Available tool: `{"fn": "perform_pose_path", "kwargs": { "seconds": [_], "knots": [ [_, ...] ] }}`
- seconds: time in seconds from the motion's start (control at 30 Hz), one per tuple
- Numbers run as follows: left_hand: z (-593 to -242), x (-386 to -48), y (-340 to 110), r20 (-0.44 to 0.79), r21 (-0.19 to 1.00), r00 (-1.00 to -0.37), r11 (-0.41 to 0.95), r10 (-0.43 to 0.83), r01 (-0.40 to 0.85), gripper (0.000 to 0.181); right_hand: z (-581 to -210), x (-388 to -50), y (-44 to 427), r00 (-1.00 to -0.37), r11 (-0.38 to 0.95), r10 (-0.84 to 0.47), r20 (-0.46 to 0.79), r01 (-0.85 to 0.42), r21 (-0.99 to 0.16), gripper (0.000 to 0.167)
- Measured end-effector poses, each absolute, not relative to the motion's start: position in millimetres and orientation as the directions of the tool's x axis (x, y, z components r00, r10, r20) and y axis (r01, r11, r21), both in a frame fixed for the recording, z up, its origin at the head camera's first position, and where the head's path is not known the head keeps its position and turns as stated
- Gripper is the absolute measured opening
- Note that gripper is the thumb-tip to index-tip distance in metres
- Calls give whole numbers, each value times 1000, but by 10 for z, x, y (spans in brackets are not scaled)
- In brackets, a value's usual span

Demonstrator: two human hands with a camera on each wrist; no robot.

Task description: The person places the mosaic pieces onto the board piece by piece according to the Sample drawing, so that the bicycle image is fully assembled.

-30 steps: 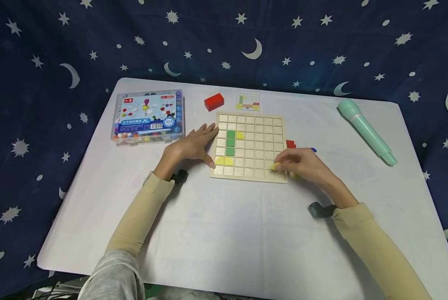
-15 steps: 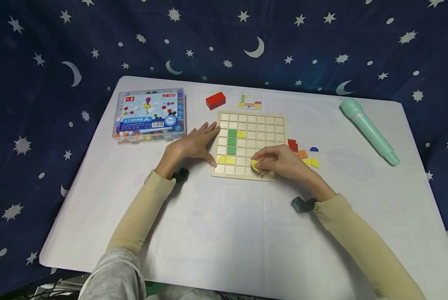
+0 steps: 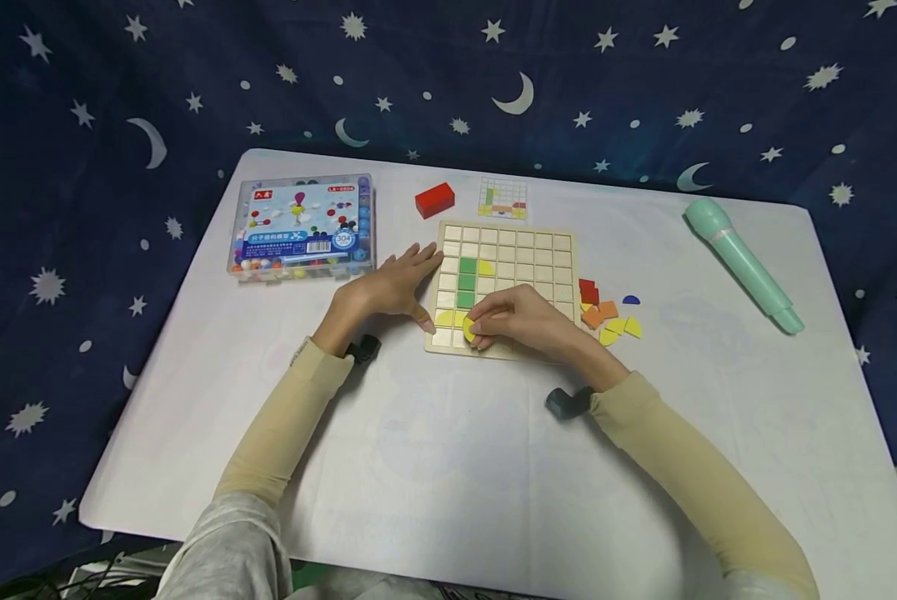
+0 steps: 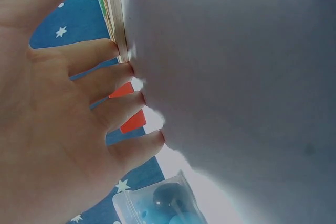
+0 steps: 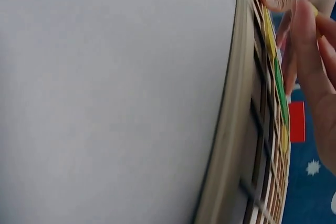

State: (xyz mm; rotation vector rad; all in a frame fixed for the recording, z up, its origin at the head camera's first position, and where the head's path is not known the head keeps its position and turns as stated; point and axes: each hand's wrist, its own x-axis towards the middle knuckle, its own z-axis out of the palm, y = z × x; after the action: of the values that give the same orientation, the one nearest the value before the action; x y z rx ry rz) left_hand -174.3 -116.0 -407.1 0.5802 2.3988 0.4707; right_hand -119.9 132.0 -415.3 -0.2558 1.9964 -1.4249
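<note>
A wooden grid board (image 3: 534, 271) lies on the white table, with several green square tiles (image 3: 467, 282) in one column and yellow quarter-round tiles (image 3: 486, 267) in nearby cells. Spread fingers of my left hand (image 3: 388, 287) rest along the board's left edge; in the left wrist view the fingertips touch the table by its wooden rim (image 4: 117, 19). My right hand (image 3: 527, 321) pinches a yellow curved-edge tile (image 3: 468, 330) between thumb and fingers above the lower left cells. In the right wrist view that tile is mostly hidden behind the fingers.
Loose red (image 3: 588, 291), orange, yellow and blue tiles lie right of the board. Behind it are a red block (image 3: 435, 200) and a small pattern card (image 3: 503, 198). A clear box of coloured balls (image 3: 302, 227) stands left; a mint-green microphone-shaped object (image 3: 743, 265) lies right.
My right hand has carried the yellow tile leftward across the board, from its right edge to the lower left cells. The loose tiles at the right have come into view. My left hand stays put.
</note>
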Motion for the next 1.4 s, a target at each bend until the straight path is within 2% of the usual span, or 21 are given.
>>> {"fn": "perform_pose_path", "kwargs": {
  "seconds": [0.47,0.83,1.1,1.4],
  "knots": [
    [-4064,-1747,-1168,-483,472,-703,831,522,293,123,-4133,-1202,914,-784,443,-459,-418,206,-873,18],
    [-4087,-1753,-1182,-469,473,-705,825,532,308,125,-4159,-1147,773,-830,580,-458,-318,-9,-814,8],
    [-4073,-1746,-1179,-475,476,-707,829,524,294,125,-4157,-1118,749,-863,656,-451,-228,-147,-740,10],
    [-4085,-1749,-1182,-475,475,-709,830,522,293,125,-4177,-1118,724,-853,674,-490,-181,-238,-700,14]
  ]
}}
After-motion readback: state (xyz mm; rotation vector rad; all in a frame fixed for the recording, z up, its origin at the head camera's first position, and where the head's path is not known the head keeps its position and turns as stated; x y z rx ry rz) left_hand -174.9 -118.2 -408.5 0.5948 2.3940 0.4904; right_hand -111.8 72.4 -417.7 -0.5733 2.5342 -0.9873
